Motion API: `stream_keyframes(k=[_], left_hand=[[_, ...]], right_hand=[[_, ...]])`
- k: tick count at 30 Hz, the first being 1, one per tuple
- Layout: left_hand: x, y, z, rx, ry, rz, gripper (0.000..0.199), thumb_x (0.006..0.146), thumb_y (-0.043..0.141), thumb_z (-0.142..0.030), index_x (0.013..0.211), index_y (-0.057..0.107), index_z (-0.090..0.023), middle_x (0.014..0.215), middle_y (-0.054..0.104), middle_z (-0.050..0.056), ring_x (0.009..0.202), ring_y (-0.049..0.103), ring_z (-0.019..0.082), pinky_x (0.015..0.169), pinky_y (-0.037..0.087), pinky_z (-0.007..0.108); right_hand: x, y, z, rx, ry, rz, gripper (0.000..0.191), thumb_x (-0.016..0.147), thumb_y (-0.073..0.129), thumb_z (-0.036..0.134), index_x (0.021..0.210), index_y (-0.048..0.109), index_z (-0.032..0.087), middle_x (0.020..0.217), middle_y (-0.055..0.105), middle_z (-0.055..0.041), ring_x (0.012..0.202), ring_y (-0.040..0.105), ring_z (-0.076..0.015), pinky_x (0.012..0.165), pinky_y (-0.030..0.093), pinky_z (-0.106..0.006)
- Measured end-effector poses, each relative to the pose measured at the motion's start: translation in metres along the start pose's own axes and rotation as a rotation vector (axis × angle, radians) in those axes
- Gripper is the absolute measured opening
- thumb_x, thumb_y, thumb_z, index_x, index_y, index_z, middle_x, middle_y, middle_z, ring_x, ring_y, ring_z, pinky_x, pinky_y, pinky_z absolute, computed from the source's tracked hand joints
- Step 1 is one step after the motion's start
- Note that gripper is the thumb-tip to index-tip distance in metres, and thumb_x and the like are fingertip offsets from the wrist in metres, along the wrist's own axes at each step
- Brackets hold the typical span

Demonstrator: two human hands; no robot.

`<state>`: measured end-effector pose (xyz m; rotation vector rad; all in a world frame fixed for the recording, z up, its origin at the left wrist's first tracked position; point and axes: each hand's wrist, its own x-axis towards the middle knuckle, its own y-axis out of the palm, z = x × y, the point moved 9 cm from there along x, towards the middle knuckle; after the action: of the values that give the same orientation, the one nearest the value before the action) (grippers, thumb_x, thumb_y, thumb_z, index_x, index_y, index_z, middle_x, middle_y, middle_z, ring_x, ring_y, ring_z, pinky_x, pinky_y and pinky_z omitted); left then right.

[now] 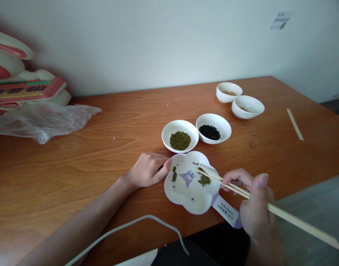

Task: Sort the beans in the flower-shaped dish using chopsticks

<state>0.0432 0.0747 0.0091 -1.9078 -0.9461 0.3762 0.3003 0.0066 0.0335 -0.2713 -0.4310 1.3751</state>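
My right hand [255, 203] is closed around a pair of wooden chopsticks [241, 190]. Their tips are over the right part of a flower-shaped white plate [183, 199] with a purple rim and a handle. Small green mung beans [204, 179] lie in a pile just below the tips, and a smaller group of mung beans [174, 174] lies at the plate's left side. A dark speck shows by the tips; I cannot tell if it is a bean or print. My left hand [151, 170] grips the plate's upper-left rim, thumb on the edge, other fingers partly hidden.
Behind the plate stand a bowl of mung beans [180, 141] and a bowl of black beans [210, 132]. Two more white bowls [248, 107] are farther back. A pale strip [295, 124] lies at right, a plastic bag [47, 120] at left. A cable [141, 218] crosses in front.
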Motion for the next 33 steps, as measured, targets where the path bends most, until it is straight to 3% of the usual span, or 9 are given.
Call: stream_keyframes(k=[10,33], left_hand=[[0.001,0.001,0.002,-0.004,-0.009,0.007,0.044,0.111,0.032,-0.035,0.073,0.048,-0.019,0.068,0.057,0.0,0.061,0.049,0.011,0.064,0.037,0.026],[0.001,-0.001,-0.001,-0.005,-0.003,0.006,0.046,0.111,0.032,-0.033,0.071,0.05,-0.018,0.067,0.057,0.001,0.06,0.049,0.011,0.063,0.037,0.026]], right_hand=[[-0.001,0.011,0.019,-0.01,-0.039,0.026,0.066,0.111,0.019,0.057,0.085,0.071,0.025,0.076,0.07,-0.0005,0.072,0.066,-0.0143,0.065,0.046,-0.027],[-0.001,0.017,0.033,0.017,-0.08,0.009,0.058,0.111,0.028,0.052,0.084,0.069,0.022,0.072,0.068,-0.0013,0.065,0.062,-0.014,0.062,0.043,-0.029]])
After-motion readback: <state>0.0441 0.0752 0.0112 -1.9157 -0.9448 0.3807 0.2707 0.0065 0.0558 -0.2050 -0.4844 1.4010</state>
